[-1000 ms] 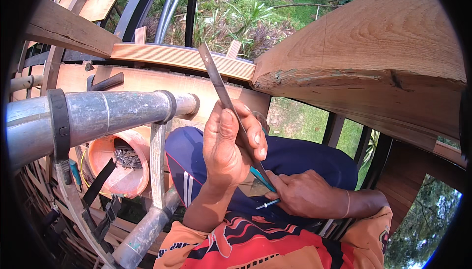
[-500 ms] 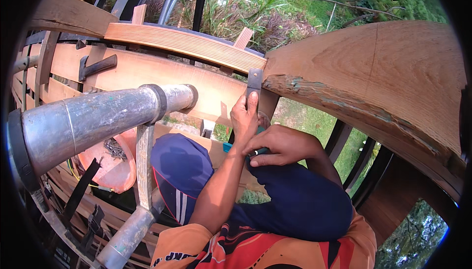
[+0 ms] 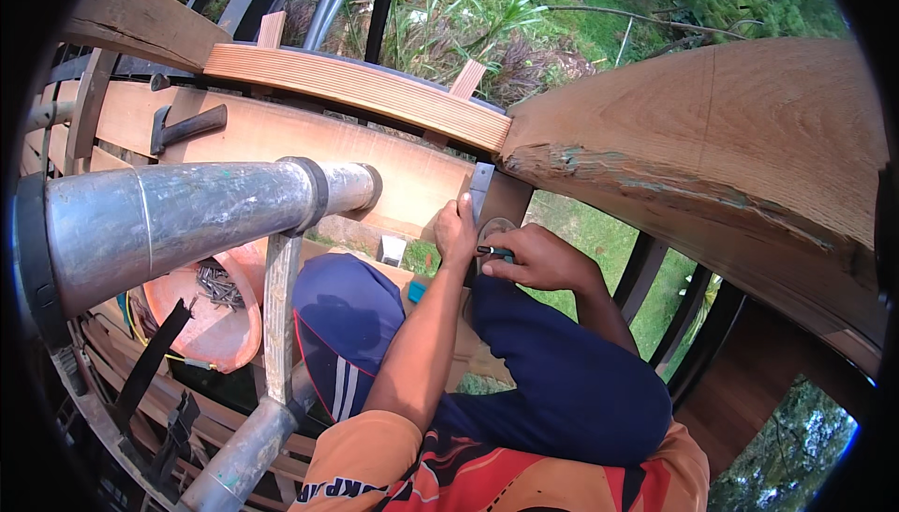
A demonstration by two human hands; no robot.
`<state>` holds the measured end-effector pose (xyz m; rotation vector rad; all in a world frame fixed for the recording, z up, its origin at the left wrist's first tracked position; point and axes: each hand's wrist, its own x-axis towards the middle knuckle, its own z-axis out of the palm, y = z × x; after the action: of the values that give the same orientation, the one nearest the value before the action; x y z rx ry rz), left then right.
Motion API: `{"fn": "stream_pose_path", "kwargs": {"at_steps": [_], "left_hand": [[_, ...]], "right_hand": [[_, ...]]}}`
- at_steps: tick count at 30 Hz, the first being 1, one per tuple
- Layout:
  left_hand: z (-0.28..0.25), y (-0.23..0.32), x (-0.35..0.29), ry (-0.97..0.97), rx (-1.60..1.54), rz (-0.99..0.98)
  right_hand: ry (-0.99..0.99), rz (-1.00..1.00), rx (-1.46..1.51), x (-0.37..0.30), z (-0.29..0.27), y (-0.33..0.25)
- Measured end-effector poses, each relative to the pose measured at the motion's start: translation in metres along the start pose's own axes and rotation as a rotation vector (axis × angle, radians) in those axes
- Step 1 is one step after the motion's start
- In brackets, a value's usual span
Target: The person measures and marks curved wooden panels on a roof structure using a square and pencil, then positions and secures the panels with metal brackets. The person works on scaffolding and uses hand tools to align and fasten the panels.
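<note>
My left hand [image 3: 455, 230] is closed on a flat grey metal strip [image 3: 480, 184] with a small hole near its far end. The strip stands beside the corner where the planks meet the thick beam. Just right of it, my right hand [image 3: 536, 257] is closed around a slim tool [image 3: 496, 252] with a dark tip and a teal part, pointing left toward the strip. Its exact kind is unclear. A round, glassy-looking piece [image 3: 496, 227] shows between the hands, partly hidden. Left of my left forearm is a small teal piece [image 3: 417, 292].
A thick wooden beam [image 3: 702, 138] runs along the right. A hatchet [image 3: 187, 126] lies on a plank [image 3: 253, 142] at left. Nearer are a large metal pipe frame [image 3: 187, 212] and an orange basin [image 3: 187, 320] of nails. Gaps between boards show grass below.
Both hands have shifted slightly; the left draws the metal strip nearer to me and tilts it. The right hand has moved away from the left wrist, exposing the slim tool's dark tip.
</note>
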<state>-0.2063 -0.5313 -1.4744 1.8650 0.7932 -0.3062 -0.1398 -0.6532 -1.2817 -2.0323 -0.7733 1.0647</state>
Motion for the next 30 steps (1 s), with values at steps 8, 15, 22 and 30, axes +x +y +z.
{"fn": "stream_pose_path", "kwargs": {"at_steps": [8,15,22,30], "left_hand": [[-0.001,0.017,0.004,-0.013,0.276,-0.015],[0.002,0.012,0.014,0.039,0.391,0.077],[-0.010,0.034,0.028,0.011,0.397,0.031],[-0.005,0.021,0.029,0.093,0.400,0.120]], "right_hand": [[0.124,0.189,0.036,0.007,0.038,0.073],[0.029,0.305,0.060,0.028,0.024,0.083],[0.083,0.275,0.104,0.029,0.025,0.112],[0.113,0.338,0.185,0.025,0.028,0.127]]}}
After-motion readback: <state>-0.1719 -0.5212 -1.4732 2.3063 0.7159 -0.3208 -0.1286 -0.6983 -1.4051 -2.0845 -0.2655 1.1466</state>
